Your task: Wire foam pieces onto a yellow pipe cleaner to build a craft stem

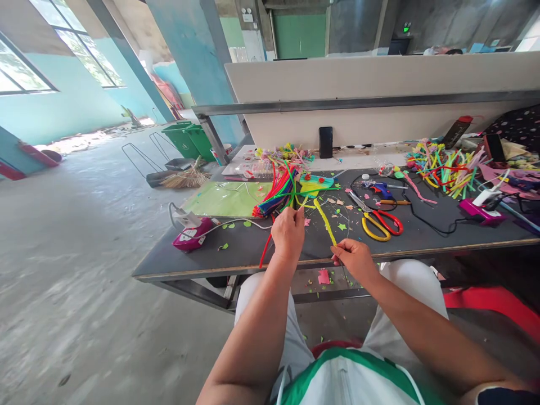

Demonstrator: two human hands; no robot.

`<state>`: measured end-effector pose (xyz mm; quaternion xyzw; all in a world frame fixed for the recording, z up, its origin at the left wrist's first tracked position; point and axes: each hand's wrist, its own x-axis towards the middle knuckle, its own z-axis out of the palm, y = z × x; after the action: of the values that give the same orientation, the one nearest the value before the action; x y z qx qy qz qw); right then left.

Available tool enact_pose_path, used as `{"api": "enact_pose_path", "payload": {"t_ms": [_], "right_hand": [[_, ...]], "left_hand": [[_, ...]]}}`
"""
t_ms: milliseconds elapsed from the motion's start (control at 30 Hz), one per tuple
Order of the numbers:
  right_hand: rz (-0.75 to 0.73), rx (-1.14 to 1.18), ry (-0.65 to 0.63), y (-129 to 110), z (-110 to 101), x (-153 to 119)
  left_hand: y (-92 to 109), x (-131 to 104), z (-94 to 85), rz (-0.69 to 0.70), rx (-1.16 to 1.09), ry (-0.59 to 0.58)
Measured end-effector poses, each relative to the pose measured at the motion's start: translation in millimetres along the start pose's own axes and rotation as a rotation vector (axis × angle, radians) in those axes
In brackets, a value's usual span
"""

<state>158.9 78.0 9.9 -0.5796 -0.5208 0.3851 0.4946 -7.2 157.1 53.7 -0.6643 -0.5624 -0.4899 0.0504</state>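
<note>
My right hand (354, 260) is near the table's front edge, pinching the lower end of a yellow pipe cleaner (324, 221). The pipe cleaner slants up and left from those fingers. My left hand (289, 235) is closed, its back toward me, with a thin yellow strand (303, 203) showing at its fingertips. Whether this strand joins the yellow pipe cleaner is hard to make out. Just beyond the left hand lies a bundle of red, blue and green pipe cleaners (276, 194). A thin clear or wire-like loop curves around the yellow piece.
Scissors (377, 220) with red and yellow handles and a blue glue gun (382, 189) lie to the right. Purple power sockets (194, 234) and cords rest on the dark table (236, 259). Colourful pipe-cleaner pieces (442, 169) are heaped at right. A phone (325, 142) leans against the board.
</note>
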Motion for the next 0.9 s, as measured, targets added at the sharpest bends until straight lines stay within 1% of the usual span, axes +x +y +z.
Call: {"api": "enact_pose_path", "payload": {"t_ms": [100,167,233,300,367,433,500,567,700,800,900], "right_hand": [[0.003,0.008,-0.003,1.2,-0.1,-0.2],[0.005,0.018,-0.008,2.8,0.6,0.2],[0.004,0.021,-0.012,4.3,2.1,0.7],[-0.015,-0.003,-0.005,5.2,3.7,1.0],[-0.049,-0.043,0.006,5.3,4.6,1.0],[-0.083,-0.078,0.011,4.6,4.4,0.8],[-0.095,-0.101,0.006,3.7,3.6,0.7],[-0.094,-0.111,0.000,3.3,2.9,1.1],[-0.076,-0.084,-0.017,5.0,2.8,2.7],[-0.072,-0.081,-0.016,6.1,3.0,3.1],[-0.062,-0.061,-0.021,5.6,3.0,2.3]], "left_hand": [[0.2,3.4,-6.9,0.005,-0.079,-0.058],[2.3,10.3,-15.9,0.043,-0.182,-0.065],[7.2,20.3,-26.2,0.115,-0.262,-0.082],[14.9,31.2,-34.6,0.211,-0.281,-0.152],[23.8,40.8,-38.7,0.291,-0.255,-0.239],[31.6,47.5,-38.4,0.333,-0.201,-0.305],[36.4,51.3,-34.9,0.347,-0.150,-0.337],[37.5,52.5,-30.3,0.361,-0.119,-0.339],[32.2,51.7,-23.2,0.380,-0.067,-0.320],[30.4,52.8,-21.6,0.381,-0.126,-0.343],[34.1,58.0,-21.5,0.401,-0.201,-0.400]]}}
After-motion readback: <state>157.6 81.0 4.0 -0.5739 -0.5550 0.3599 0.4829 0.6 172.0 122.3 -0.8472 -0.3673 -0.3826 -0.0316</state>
